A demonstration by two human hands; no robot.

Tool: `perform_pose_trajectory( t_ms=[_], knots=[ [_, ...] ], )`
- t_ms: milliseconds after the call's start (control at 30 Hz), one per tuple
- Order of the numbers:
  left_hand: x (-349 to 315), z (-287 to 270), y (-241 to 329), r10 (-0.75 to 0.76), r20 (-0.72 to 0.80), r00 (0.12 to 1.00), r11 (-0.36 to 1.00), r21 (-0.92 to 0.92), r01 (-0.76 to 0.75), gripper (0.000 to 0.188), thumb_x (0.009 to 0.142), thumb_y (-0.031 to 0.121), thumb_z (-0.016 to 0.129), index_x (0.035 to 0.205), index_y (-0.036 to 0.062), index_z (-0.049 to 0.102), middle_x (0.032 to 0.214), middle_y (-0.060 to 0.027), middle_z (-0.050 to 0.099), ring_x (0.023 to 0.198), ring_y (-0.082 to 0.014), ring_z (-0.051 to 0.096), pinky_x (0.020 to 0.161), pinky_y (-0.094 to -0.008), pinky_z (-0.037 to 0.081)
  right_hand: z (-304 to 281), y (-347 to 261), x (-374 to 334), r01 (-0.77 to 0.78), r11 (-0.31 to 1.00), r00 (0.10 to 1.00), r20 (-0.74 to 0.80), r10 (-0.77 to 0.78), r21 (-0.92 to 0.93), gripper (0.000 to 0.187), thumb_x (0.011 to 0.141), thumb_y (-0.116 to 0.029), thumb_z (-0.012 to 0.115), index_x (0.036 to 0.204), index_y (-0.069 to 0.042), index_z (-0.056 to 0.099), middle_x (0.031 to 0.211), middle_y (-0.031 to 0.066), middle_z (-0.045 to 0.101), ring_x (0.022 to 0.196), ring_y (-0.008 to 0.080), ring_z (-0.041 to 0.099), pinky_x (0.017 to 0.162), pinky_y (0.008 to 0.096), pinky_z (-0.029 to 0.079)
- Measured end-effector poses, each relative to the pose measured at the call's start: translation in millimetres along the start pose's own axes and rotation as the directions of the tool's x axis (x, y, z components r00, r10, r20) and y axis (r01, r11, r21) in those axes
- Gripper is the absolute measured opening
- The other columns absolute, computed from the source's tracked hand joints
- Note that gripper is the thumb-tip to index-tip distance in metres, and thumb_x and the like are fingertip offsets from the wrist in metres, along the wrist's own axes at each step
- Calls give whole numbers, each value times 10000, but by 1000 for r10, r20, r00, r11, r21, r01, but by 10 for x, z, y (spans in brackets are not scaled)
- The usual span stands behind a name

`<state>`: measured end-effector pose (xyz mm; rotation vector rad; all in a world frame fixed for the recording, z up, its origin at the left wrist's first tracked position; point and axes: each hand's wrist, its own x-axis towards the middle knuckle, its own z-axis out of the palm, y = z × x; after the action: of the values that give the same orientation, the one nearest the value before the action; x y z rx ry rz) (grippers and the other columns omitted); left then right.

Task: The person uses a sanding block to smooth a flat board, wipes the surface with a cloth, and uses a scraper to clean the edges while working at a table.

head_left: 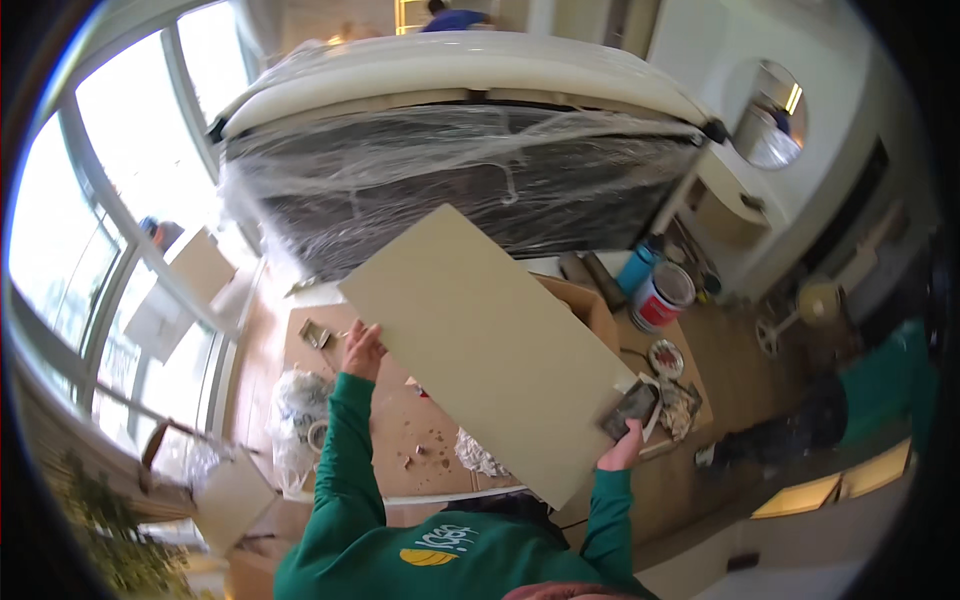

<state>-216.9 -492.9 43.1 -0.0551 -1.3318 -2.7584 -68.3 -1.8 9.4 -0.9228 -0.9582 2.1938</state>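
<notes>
I see a cardboard-covered floor point(400, 440), spattered and littered, near a bed wrapped in plastic film point(460, 180) on the far side; windows point(90, 230) run along the left. My left hand point(362, 350) closes on the left edge of a big beige tile point(490, 345), held tilted between both hands. My right hand point(628, 440) grips its near right corner together with a trowel point(632, 405). The tile hides a cardboard box point(592, 305); the paint bucket point(662, 297) stands far right.

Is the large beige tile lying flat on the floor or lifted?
Lifted: the beige tile is held tilted above the floor, left hand on one edge, right hand on the other.
</notes>
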Motion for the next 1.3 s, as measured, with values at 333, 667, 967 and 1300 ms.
perform_pose_trajectory(
  t_ms=[333,667,967,1300],
  knots=[
    [492,286,-410,-169,193,967,983,-34,178,321,1016,81,526,1330,16,502,1291,-97,621,1170,-187,618,1005,-332,513,-484,-550,-972,41,999,983,183,-35,-25,396,931,-106,525,1319,-30,558,1240,62,625,1129,199,592,990,362,463],
    [1908,371,-1673,-432,450,782,898,129,421,363,1008,255,568,1277,10,568,1279,-130,637,1148,-262,634,1003,-422,515,-1047,-7,-1213,-145,957,985,58,165,-252,253,956,-157,548,1188,-79,612,1089,25,657,957,146,646,806,333,541],
    [2137,541,-2128,-528,51,848,723,551,417,361,989,208,599,1236,-56,584,1192,-152,644,1017,-290,651,874,-441,549,-1145,191,-1316,-256,922,904,267,335,-291,264,957,-131,526,1184,-63,642,1073,17,672,952,123,631,849,295,497],
    [-277,1188,-995,-45,73,996,788,616,-10,330,981,244,634,1244,45,627,1186,-78,682,1024,-162,657,876,-318,533,-2185,-699,-867,-498,848,714,469,520,-182,235,973,-144,533,1191,-88,604,1047,37,690,913,141,680,719,305,582]
  ],
)
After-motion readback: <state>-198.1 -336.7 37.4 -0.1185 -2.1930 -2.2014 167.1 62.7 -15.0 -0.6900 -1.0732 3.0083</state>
